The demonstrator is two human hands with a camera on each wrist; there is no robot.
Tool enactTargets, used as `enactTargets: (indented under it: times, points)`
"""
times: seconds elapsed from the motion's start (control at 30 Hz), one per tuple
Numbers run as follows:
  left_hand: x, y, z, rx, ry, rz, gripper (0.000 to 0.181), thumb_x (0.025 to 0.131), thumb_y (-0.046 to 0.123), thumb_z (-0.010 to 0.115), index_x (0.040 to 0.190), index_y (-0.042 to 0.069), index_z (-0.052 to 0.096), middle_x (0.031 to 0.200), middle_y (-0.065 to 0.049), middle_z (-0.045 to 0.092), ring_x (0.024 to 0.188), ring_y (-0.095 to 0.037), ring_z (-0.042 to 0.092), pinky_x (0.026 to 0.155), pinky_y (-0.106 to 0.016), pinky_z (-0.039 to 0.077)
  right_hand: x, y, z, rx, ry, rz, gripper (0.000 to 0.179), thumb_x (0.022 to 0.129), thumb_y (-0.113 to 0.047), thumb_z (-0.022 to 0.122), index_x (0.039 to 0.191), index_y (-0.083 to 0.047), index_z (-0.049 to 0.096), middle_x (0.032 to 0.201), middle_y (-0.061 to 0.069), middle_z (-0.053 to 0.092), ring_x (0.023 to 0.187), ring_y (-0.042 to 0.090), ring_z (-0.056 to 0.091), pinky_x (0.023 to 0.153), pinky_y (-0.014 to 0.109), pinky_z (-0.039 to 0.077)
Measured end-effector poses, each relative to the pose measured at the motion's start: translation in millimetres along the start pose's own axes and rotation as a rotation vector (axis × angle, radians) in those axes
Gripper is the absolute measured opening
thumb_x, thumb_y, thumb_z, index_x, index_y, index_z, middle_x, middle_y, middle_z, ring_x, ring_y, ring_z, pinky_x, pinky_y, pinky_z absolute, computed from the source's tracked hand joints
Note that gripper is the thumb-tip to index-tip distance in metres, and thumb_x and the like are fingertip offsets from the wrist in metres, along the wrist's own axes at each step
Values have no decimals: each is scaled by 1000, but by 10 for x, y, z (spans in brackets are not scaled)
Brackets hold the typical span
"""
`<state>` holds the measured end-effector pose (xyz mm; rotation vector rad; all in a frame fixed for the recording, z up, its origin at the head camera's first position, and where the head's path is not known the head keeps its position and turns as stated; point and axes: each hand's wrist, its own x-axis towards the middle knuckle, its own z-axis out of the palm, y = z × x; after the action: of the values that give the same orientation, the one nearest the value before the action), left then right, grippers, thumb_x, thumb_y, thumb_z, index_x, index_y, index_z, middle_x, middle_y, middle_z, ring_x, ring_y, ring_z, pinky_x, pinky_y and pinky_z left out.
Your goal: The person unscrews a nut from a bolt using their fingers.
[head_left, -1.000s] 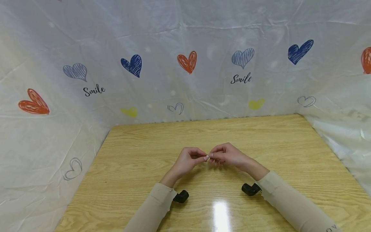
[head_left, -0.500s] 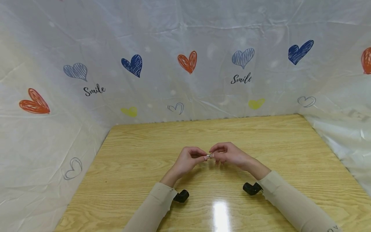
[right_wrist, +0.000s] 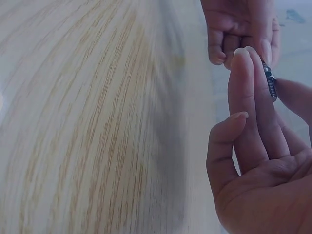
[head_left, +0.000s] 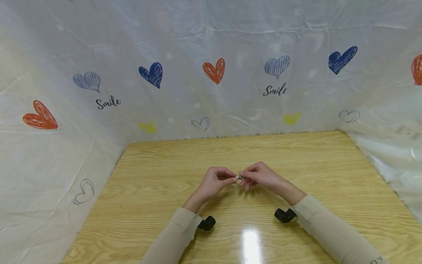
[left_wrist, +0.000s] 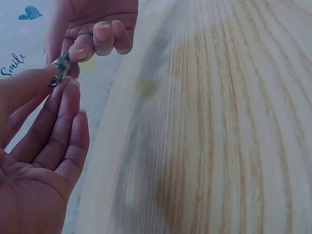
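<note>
Threaded bolt: left hand pinches one end, right hand opposite end. Shallow fingertip hold could slip, dropping bolt onto table below.

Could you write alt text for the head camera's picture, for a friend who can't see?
A person's left hand and right hand pinch a small metal piece between them over a wood-grain table. Each beige sleeve has a black fitting beside it. Behind hangs a pale sheet printed with hearts and the word Smile.
</note>
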<state>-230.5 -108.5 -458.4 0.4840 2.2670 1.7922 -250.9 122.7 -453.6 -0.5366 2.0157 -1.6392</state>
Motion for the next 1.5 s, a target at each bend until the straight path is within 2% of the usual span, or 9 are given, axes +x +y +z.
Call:
enactTargets:
  times: [0.2, 0.37, 0.5, 0.63, 0.8, 0.9, 1.07, 1.37, 1.5]
  points:
    - [-5, 1, -2, 3, -4, -2, 11, 94, 12, 76, 102, 4, 78, 100, -9, 75, 97, -39, 72, 87, -52, 58, -21, -12, -13, 6, -24, -26, 27, 105, -21, 61, 116, 1, 72, 104, 24, 73, 82, 32, 73, 66, 34, 55]
    - [-9, -7, -5, 2, -10, -6, 11, 94, 11, 76, 102, 4, 78, 100, -10, 75, 97, -39, 72, 87, -50, 58, -43, -20, -18, 12, -51, -44, 25, 104, -16, 63, 120, 2, 69, 111, 31, 68, 84, 31, 71, 66, 33, 53]
    - [-8, -13, -4, -1, 1, -8, 11, 94, 11, 77, 101, 3, 78, 99, -9, 75, 96, -38, 72, 86, -49, 59, -55, -35, -16, -5, -58, -47, 27, 101, -12, 64, 125, 1, 65, 116, 31, 65, 87, 37, 68, 70, 36, 54]
    - [-13, -8, -9, -2, 5, -14, 10, 94, 12, 77, 101, 5, 79, 99, -8, 76, 96, -38, 72, 86, -49, 59, -60, -36, -20, -27, -45, -32, 33, 103, -18, 63, 131, 0, 61, 117, 29, 66, 90, 43, 67, 72, 39, 54]
    - [-24, 6, -5, -11, -1, -8, 12, 94, 12, 77, 102, 3, 78, 101, -10, 75, 97, -39, 72, 87, -51, 58, -40, -40, -3, -38, -32, 0, 35, 106, -29, 59, 120, 1, 70, 107, 27, 71, 89, 40, 69, 70, 36, 53]
    - [-28, 17, 1, -17, -3, -4, 13, 94, 12, 77, 102, 2, 78, 101, -10, 75, 98, -40, 71, 88, -53, 58, -20, -28, 11, -47, -25, 6, 36, 107, -29, 58, 112, 4, 73, 101, 25, 73, 85, 33, 71, 69, 35, 53]
    - [-24, 11, 2, -21, -11, 0, 12, 94, 11, 76, 102, 2, 77, 101, -10, 75, 98, -40, 71, 89, -53, 58, -16, -8, 16, -33, -30, -7, 32, 107, -25, 58, 112, 3, 74, 101, 25, 73, 81, 25, 72, 70, 36, 55]
    - [-30, -3, -7, -17, -18, -9, 12, 95, 10, 75, 103, 2, 77, 101, -10, 75, 99, -41, 71, 88, -52, 58, -47, -32, -6, -17, -71, -46, 25, 105, -19, 61, 118, 1, 69, 110, 28, 69, 89, 37, 68, 71, 38, 54]
    - [-26, 0, -7, -11, -15, -5, 12, 94, 11, 76, 103, 2, 78, 101, -10, 75, 98, -41, 71, 88, -51, 58, -50, -51, -5, -16, -70, -38, 26, 103, -19, 64, 120, 1, 66, 111, 30, 66, 90, 41, 67, 71, 39, 55]
